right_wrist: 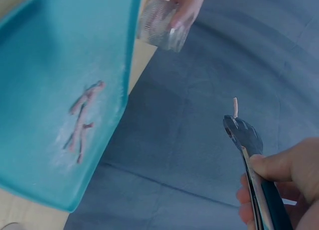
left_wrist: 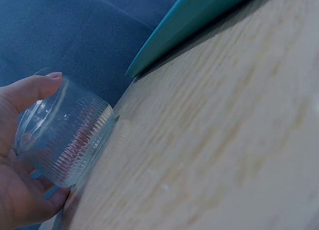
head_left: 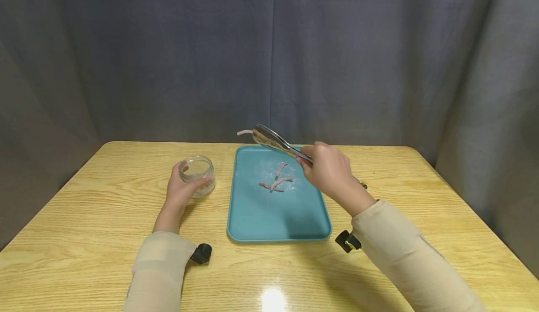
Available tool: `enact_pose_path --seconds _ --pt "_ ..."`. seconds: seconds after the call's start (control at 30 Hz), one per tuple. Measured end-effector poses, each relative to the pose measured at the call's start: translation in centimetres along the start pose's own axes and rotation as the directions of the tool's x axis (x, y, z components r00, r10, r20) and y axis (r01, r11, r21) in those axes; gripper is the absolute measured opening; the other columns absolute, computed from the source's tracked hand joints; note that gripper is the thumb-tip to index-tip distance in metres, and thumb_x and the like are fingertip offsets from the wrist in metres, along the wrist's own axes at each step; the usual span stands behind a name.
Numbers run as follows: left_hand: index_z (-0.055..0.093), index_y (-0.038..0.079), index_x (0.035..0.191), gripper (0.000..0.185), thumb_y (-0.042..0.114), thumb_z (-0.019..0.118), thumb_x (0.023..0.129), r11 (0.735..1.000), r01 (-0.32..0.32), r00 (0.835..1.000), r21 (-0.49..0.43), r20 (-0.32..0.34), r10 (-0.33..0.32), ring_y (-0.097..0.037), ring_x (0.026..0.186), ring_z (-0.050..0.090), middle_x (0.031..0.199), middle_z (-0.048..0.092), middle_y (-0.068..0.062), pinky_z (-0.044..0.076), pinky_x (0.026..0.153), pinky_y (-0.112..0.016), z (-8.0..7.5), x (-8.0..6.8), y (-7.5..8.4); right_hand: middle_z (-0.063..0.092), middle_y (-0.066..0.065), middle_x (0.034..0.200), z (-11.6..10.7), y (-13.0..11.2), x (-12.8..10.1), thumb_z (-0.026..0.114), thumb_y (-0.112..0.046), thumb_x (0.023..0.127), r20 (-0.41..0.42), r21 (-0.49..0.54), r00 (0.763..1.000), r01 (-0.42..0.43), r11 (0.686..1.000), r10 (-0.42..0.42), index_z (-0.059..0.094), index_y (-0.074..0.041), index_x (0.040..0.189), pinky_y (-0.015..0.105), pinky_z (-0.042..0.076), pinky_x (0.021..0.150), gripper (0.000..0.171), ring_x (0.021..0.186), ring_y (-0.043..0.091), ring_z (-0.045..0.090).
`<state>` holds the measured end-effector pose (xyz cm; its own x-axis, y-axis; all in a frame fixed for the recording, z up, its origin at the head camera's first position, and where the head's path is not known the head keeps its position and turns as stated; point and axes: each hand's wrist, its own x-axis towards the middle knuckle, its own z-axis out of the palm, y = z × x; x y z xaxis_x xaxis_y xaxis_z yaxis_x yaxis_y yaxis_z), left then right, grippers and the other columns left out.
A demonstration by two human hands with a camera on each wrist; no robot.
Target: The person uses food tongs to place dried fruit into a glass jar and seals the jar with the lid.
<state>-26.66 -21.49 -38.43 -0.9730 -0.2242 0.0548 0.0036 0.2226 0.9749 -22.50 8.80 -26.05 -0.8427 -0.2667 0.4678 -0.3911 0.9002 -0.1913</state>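
My left hand (head_left: 182,185) grips a clear glass jar (left_wrist: 67,133) with ribbed sides, thumb at its rim and fingers round its far side; it stands upright on the table, left of the tray. My right hand (head_left: 330,169) holds metal tongs (head_left: 273,140) squeezed together, raised over the far part of the teal tray (head_left: 257,221). A thin pinkish strip (head_left: 244,132) pokes out from the tongs' tips, pointing left toward the jar side. Several similar powdery pink strips (right_wrist: 82,115) lie crossed on the tray amid white powder.
The wooden table (head_left: 105,256) runs up to a grey-blue curtain (head_left: 177,59) behind it. A small dark object (head_left: 362,185) shows on the table past the right wrist. Black camera mounts (head_left: 202,253) hang at both cuffs.
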Motion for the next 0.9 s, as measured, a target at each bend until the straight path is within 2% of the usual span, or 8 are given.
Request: enact_pose_path --seconds 0.17,0.3,0.57,0.9 --pt "0.011 0.013 0.138 0.093 0.023 0.073 0.069 1.000 -0.003 1.000 0.007 -0.002 0.003 -0.034 0.123 0.019 0.139 0.017 -0.010 0.023 0.096 -0.046 0.0 0.0 0.0 0.054 0.002 0.071 -0.4 -1.1 0.8 0.061 -0.023 0.081 -0.013 0.003 1.000 0.009 1.000 -0.009 0.068 -0.011 0.094 0.033 0.038 0.043 0.019 0.058 0.018 0.051" --pt "0.011 0.013 0.138 0.093 0.023 0.073 0.069 1.000 0.001 1.000 0.012 -0.003 -0.001 -0.034 0.123 0.019 0.139 0.017 -0.010 0.023 0.096 -0.046 -0.1 0.0 -0.1 0.058 0.005 0.079 -0.5 -2.0 1.3 0.060 -0.024 0.081 -0.015 0.012 1.000 0.015 1.000 -0.015 0.067 -0.011 0.098 0.035 0.042 0.047 0.022 0.064 0.020 0.054" --pt "0.011 0.014 0.138 0.094 0.023 0.073 0.069 1.000 0.000 1.000 0.017 -0.012 0.001 -0.034 0.123 0.019 0.139 0.017 -0.010 0.023 0.096 -0.046 -0.4 -0.1 -0.2 0.057 0.002 0.078 0.3 -4.2 2.4 0.059 -0.025 0.082 0.020 0.039 1.000 0.003 0.999 -0.004 0.067 -0.015 0.096 0.033 0.040 0.048 0.019 0.063 0.017 0.052" --pt "0.011 0.013 0.138 0.092 0.020 0.072 0.070 1.000 -0.005 1.000 0.005 -0.007 0.005 -0.035 0.122 0.021 0.139 0.017 -0.011 0.024 0.095 -0.045 -0.6 -0.1 -0.3 0.056 0.000 0.078 2.6 -6.5 2.6 0.056 -0.026 0.084 0.057 0.068 0.998 0.026 0.997 -0.030 0.066 -0.018 0.096 0.029 0.040 0.047 0.018 0.062 0.013 0.051"
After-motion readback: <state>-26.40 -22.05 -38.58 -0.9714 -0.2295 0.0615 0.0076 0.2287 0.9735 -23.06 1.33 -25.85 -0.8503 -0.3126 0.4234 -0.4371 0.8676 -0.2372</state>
